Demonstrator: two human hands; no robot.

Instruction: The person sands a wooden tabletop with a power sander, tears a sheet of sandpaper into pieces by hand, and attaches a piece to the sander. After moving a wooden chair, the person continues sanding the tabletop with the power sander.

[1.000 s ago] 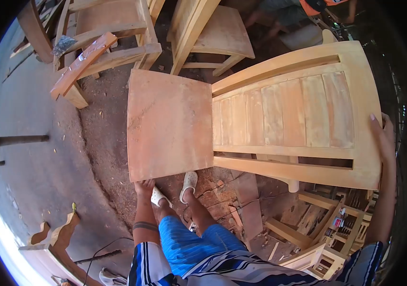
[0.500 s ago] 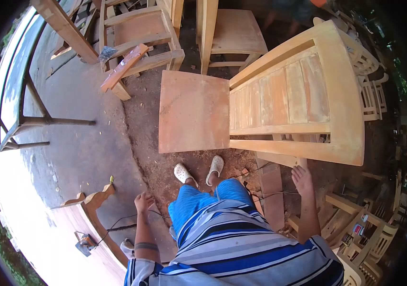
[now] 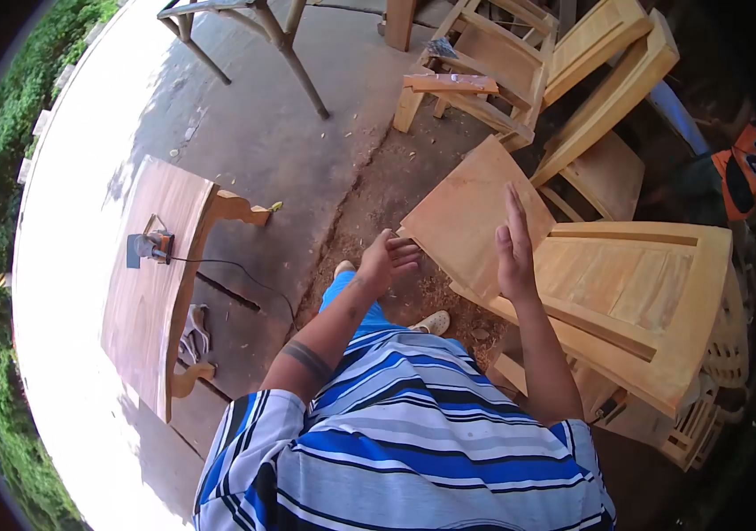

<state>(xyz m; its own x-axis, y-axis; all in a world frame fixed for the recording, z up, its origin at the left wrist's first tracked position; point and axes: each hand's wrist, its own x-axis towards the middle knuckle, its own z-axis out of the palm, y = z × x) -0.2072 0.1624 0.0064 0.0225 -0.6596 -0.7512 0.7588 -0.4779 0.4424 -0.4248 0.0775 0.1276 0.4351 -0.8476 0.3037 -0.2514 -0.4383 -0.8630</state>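
Observation:
A wooden chair with a panelled back and a flat seat stands in front of me, turned to the right. My right hand is raised over the seat near the backrest, fingers straight and palm turned inward, with nothing in it. By the seat's near left corner is my left hand, its fingers loosely bent and apart, holding nothing. Part of the seat's right side is hidden behind my right hand and forearm.
To my left stands a wooden table with curved legs; a corded power tool rests on it. Another chair frame with a reddish wood strip across it stands ahead. An orange printed cloth shows at far right.
My view has turned left, so the chair appears rotated and the table shows more fully. Both hands have come up and forward, the right now over the seat, the left near its corner.

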